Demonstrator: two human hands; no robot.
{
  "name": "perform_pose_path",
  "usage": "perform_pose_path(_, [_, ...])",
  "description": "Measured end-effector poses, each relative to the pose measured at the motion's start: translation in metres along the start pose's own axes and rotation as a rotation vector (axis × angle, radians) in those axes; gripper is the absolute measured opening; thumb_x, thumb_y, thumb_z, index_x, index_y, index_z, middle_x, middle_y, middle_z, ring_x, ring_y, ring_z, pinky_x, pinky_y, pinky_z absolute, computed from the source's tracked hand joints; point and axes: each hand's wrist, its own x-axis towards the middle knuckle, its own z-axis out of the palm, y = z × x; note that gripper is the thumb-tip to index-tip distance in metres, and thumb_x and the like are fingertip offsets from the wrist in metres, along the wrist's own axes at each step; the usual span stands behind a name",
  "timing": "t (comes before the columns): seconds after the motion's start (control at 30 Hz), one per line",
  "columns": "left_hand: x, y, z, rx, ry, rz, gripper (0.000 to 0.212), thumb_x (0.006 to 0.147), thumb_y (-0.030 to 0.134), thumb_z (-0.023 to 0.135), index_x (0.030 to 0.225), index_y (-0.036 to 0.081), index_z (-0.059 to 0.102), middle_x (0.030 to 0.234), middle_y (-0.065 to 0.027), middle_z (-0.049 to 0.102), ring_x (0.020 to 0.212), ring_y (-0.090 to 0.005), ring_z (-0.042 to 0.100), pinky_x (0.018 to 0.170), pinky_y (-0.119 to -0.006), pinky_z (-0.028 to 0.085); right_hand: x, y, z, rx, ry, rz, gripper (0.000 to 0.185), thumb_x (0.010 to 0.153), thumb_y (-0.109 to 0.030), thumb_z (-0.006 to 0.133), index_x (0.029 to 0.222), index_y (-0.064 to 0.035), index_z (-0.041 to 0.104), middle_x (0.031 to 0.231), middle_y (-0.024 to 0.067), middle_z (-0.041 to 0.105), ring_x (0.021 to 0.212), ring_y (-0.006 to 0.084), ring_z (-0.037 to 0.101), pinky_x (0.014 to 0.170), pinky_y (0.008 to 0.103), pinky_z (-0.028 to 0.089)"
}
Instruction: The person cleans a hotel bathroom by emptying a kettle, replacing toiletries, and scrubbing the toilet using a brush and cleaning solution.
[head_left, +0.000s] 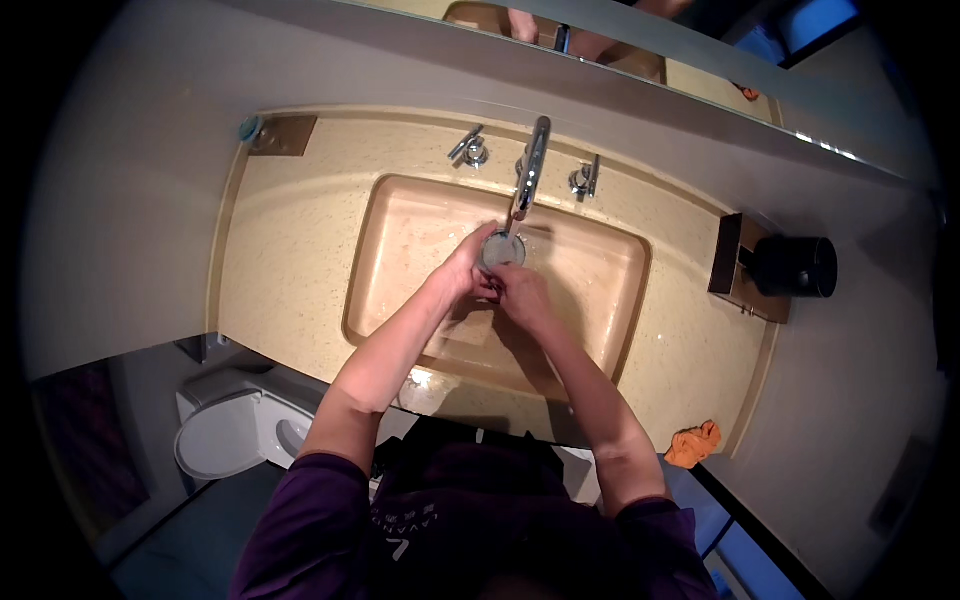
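Observation:
Over the sink basin (405, 247), under the chrome faucet (532, 169), I hold a clear drinking glass (501, 251). Its round mouth faces up toward me, close below the spout, where water appears to run into it. My left hand (469, 270) wraps the glass from its left side. The fingers of my right hand (519, 289) are at the near rim; whether they grip the glass or only touch it is hard to see. The glass's lower part is hidden by both hands.
Two chrome lever handles (475, 152) flank the faucet. A brown tray (289, 136) with a glass sits at the counter's back left corner. To the right are a brown box (726, 255) and a black hair dryer (795, 266). An orange cloth (694, 445) lies at the front right. A toilet (225, 435) stands lower left.

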Motion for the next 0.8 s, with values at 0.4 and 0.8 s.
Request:
perform_pose_path(0.4, [0.027,-0.004,0.003,1.226,0.439,1.131,0.032,0.096,0.019,0.05,0.116,-0.003,0.06,0.105,-0.02,0.066,0.094,-0.0369,0.064,0.084,-0.044,0.052,0.014,0.018,-0.006,1.19,0.043,0.473,0.012,0.096,-0.005,0.054,0.096,0.0001,0.065,0.08,0.0093,0.068,0.051,0.0115,0.058,0.049,0.0259,0.049])
perform_pose_path(0.8, [0.051,-0.03,0.007,0.596,0.094,1.092,0.036,0.098,0.035,0.059,0.117,0.004,0.062,0.101,-0.0107,0.068,0.088,-0.0237,0.063,0.082,-0.036,0.051,0.023,0.046,-0.009,2.184,0.265,0.749,0.019,0.101,-0.008,0.049,0.108,0.0077,0.057,0.091,0.0111,0.067,0.051,0.0123,0.05,0.048,0.0224,0.046])
